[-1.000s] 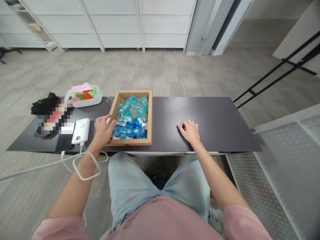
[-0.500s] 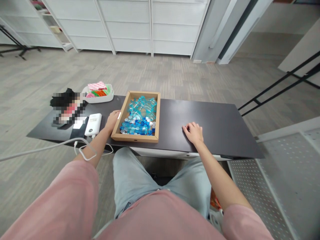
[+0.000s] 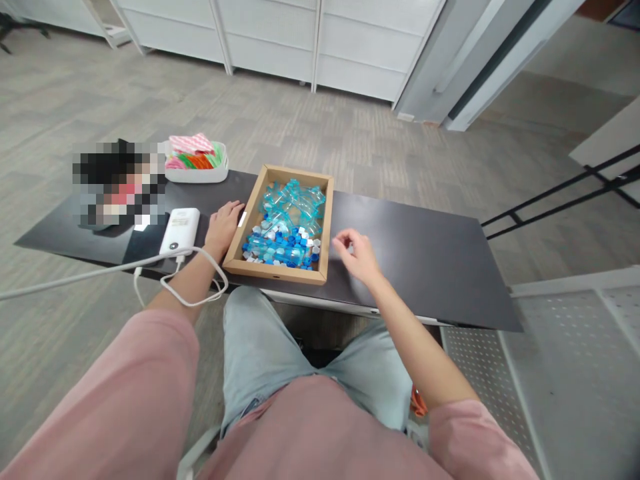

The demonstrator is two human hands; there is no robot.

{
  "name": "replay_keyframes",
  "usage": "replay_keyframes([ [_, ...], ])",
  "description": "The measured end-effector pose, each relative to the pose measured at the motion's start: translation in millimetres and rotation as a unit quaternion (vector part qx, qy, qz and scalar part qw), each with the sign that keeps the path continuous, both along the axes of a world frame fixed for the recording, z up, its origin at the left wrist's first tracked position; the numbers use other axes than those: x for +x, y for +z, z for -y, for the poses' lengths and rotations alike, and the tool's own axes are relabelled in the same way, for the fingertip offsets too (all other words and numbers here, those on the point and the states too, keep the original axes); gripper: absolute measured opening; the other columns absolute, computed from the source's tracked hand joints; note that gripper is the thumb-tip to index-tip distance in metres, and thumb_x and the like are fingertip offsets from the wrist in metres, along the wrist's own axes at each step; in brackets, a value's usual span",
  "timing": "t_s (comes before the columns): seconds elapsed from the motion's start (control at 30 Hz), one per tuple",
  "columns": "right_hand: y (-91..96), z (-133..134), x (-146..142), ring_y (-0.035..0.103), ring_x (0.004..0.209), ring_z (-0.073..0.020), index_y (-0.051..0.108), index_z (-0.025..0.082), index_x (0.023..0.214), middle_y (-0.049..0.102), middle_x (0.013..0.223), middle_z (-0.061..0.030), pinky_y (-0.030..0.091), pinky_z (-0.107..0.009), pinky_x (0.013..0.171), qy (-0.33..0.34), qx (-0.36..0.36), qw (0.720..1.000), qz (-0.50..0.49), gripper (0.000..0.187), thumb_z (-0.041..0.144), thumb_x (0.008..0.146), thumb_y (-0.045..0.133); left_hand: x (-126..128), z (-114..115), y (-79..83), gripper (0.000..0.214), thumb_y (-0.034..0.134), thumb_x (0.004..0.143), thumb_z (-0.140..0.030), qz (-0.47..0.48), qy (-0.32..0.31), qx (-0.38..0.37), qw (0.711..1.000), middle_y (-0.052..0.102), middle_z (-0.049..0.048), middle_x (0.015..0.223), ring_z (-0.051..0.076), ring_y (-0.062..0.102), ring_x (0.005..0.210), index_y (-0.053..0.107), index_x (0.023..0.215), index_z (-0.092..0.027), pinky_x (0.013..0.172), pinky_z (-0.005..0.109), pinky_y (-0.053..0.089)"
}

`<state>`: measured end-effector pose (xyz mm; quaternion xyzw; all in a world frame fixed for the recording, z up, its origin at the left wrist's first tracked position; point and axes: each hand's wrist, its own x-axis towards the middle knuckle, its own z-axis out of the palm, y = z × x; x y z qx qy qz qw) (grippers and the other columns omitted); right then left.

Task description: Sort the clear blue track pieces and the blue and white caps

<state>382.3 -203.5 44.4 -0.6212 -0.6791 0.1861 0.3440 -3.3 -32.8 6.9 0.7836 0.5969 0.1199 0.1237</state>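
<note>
A shallow cardboard box rests on the dark tabletop in front of me. Clear blue plastic bottles lie in its far half, and one more lies across the near end. Around them are many small blue and white caps. My left hand lies flat beside the box's left wall, fingers stretched out and empty. Just off the right wall, my right hand is raised a little above the table. Its fingers are curved with a gap between thumb and forefinger, and nothing shows in them.
Left of the box, a white power bank has a white cable crossing over my left forearm. Behind it stands a white basket of colourful packets. Farther left is a pixelated patch. The dark table extends to the right.
My right hand has lifted and moved left, from the bare tabletop to near the box's right wall. My left hand remains by the left wall. The camera view has shifted slightly.
</note>
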Motion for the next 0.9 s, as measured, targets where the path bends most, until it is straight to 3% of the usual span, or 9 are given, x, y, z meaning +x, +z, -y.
replay_keyframes([
  [0.1,30.3,-38.5,-60.1,0.077,0.115,-0.0314,0.073,0.024,0.121,0.084,0.119,-0.0107,0.055,-0.048,0.108,0.089,-0.018,0.985,0.149,0.023,0.037,0.116,0.055,0.8,1.5,0.0,0.062,0.039,0.113,-0.026,-0.003,0.004,0.002,1.0,0.045,0.0173,0.187,0.034,0.036,0.175,0.054,0.173,-0.021,0.14,0.061,0.034],
  [0.2,45.7,-69.1,-100.7,0.076,0.131,-0.0374,0.066,0.018,0.149,0.079,0.146,-0.0193,0.057,-0.052,0.111,0.097,-0.066,0.959,0.256,0.036,0.029,0.116,0.056,1.9,3.1,-0.3,0.063,0.04,0.112,-0.025,0.002,0.004,0.009,1.0,0.047,0.0175,0.185,0.035,0.037,0.174,0.055,0.173,-0.023,0.139,0.062,0.035],
  [0.33,41.9,-88.5,-122.0,0.08,0.128,-0.0377,0.059,0.02,0.16,0.076,0.155,-0.0199,0.064,-0.052,0.106,0.081,-0.139,0.947,0.279,0.047,0.016,0.114,0.05,3.1,4.5,-1.4,0.062,0.04,0.113,-0.026,0.004,0.001,0.016,1.0,0.047,0.0181,0.185,0.035,0.038,0.174,0.055,0.173,-0.023,0.138,0.061,0.035],
  [0.47,33.0,-93.2,-120.0,0.081,0.121,-0.0361,0.06,0.025,0.158,0.079,0.147,-0.015,0.066,-0.052,0.103,0.066,-0.118,0.968,0.211,0.053,0.009,0.109,0.046,4.5,4.5,-1.4,0.061,0.037,0.113,-0.025,0.011,0.006,0.014,1.0,0.048,0.0182,0.184,0.035,0.037,0.174,0.056,0.171,-0.021,0.139,0.061,0.034],
  [0.6,23.8,-84.5,-88.1,0.08,0.103,-0.0281,0.056,0.029,0.162,0.08,0.125,-0.0077,0.067,-0.048,0.099,0.061,-0.022,0.998,0.028,0.051,0.022,0.112,0.054,6.2,6.4,6.1,0.061,0.037,0.113,-0.025,0.017,0.014,0.002,1.0,0.049,0.0171,0.184,0.034,0.038,0.174,0.058,0.169,-0.022,0.139,0.059,0.033],
  [0.7,3.4,-60.2,-33.3,0.073,0.083,-0.0218,0.046,0.037,0.169,0.076,0.11,-0.0018,0.068,-0.042,0.084,0.023,0.031,0.99,-0.137,0.058,0.043,0.113,0.062,8.0,10.8,17.8,0.06,0.036,0.115,-0.028,0.004,0.012,-0.027,1.0,0.045,0.0189,0.186,0.035,0.036,0.174,0.054,0.171,-0.015,0.141,0.06,0.032],
  [0.8,-25.9,-16.1,41.8,0.068,0.075,-0.0214,0.045,0.039,0.169,0.071,0.097,0.0008,0.065,-0.038,0.071,-0.082,0.042,0.973,-0.21,0.066,0.053,0.108,0.066,11.0,14.6,28.3,0.064,0.028,0.118,-0.032,-0.012,0.003,-0.049,0.999,0.04,0.0206,0.189,0.036,0.033,0.175,0.048,0.173,-0.008,0.142,0.063,0.029],
  [0.9,-48.2,41.1,115.1,0.065,0.071,-0.0205,0.054,0.033,0.162,0.068,0.087,0.0032,0.061,-0.037,0.07,-0.211,-0.002,0.963,-0.166,0.064,0.047,0.101,0.066,11.2,12.6,29.8,0.071,0.025,0.114,-0.041,-0.034,0.012,-0.049,0.998,0.039,0.0195,0.189,0.037,0.035,0.174,0.049,0.173,-0.01,0.142,0.065,0.031],
])
